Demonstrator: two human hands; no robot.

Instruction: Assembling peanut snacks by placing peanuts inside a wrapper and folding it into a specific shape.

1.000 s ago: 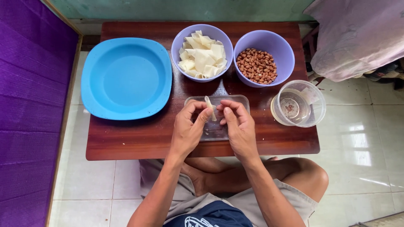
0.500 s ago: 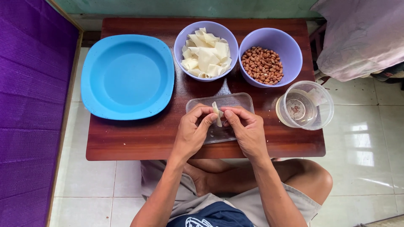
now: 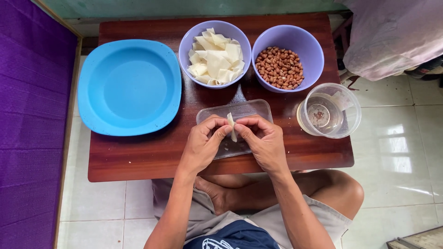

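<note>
My left hand [image 3: 204, 144] and my right hand [image 3: 263, 140] meet fingertip to fingertip over a small clear plastic tray [image 3: 247, 109] on the low wooden table [image 3: 138, 154]. Between them they pinch one pale, folded wrapper piece [image 3: 231, 125], held upright. Behind the tray stand two purple bowls: the left one [image 3: 185, 42] holds several pale wrapper pieces [image 3: 214, 63], the right one [image 3: 313, 51] holds peanuts [image 3: 280, 67].
A large empty blue plate [image 3: 129, 86] fills the table's left part. A clear round container [image 3: 328, 110] with a little liquid sits at the right edge. A purple mat [image 3: 27, 115] lies left; cloth-covered furniture [image 3: 392, 32] stands at upper right. My crossed legs are under the table's front edge.
Both hands have stayed over the clear tray, working the wrapper piece between their fingertips. The view has shifted slightly. Bowls, plate and container are unmoved.
</note>
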